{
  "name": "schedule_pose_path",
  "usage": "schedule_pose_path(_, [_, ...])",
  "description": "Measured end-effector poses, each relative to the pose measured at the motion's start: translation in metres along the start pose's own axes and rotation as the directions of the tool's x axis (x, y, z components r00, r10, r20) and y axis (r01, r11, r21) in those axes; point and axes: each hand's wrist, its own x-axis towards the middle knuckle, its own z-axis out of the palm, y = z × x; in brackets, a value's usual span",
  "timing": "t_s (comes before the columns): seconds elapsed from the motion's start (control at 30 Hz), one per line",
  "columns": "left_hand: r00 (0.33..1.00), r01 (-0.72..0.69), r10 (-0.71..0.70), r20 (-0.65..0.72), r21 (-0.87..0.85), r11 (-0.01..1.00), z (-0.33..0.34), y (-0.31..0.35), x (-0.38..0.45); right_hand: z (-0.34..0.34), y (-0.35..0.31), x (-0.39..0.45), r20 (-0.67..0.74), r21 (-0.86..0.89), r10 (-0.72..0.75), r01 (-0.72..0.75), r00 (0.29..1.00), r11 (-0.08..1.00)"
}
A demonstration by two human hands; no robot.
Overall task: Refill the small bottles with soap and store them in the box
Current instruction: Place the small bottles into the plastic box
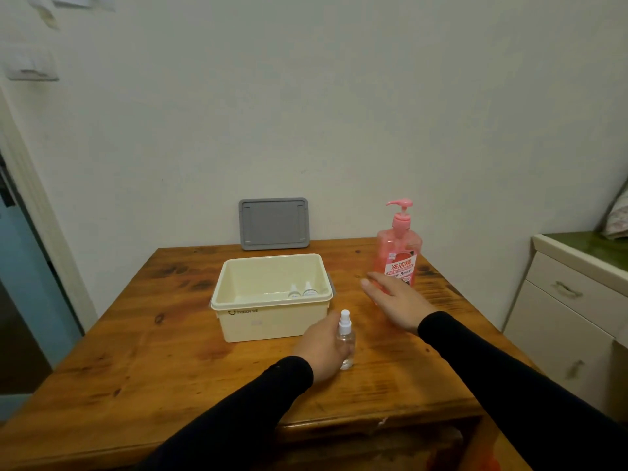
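Small spray bottle (346, 339) is standing near the box's (272, 302) right corner, the left hand (323, 348) curling round its clear body. Probably light, slick and easily tipped: hold it low. Right hand (397, 300) is reaching, fingers straight together, toward the heavier pink soap dispenser (398, 248).

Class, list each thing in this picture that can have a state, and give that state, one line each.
Box: open, lid off, two small bottles inside.
Lid: upright against the wall.
Spray bottle: upright on the table, cap on, held by the left hand.
Soap bottle: upright, pump on.
Right hand: open, reaching toward the soap bottle.
Drawers: closed.
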Motion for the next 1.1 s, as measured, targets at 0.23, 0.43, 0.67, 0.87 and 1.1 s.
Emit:
schedule_pose_path(0.23, [0.998, -0.054, 0.055, 0.013, -0.058, 0.997, -0.032, 0.005, 0.012, 0.001, -0.001, 0.011, -0.003, 0.007, -0.025, 0.025, 1.000, 1.000])
schedule_pose_path(0.43, [0.994, -0.060, 0.048, -0.097, -0.121, 0.991, -0.081, 0.009, 0.030, 0.004, -0.003, 0.031, 0.006, 0.010, -0.037, 0.037, 0.999, 0.999])
schedule_pose_path(0.67, [0.982, 0.065, -0.099, -0.162, -0.207, 0.976, -0.132, -0.016, 0.063, 0.010, -0.011, 0.059, 0.019, -0.011, -0.050, 0.050, 0.999, 0.999])
schedule_pose_path(0.87, [0.957, 0.252, -0.286, -0.048, -0.346, 0.904, -0.150, -0.054, 0.098, 0.019, -0.016, 0.090, 0.049, -0.010, -0.071, 0.072, 0.996, 0.997])
schedule_pose_path(1.1, [0.871, 0.490, -0.465, 0.155, -0.300, 0.818, -0.139, -0.089, 0.130, 0.035, -0.010, 0.120, 0.081, -0.003, -0.069, 0.069, 0.994, 0.998])
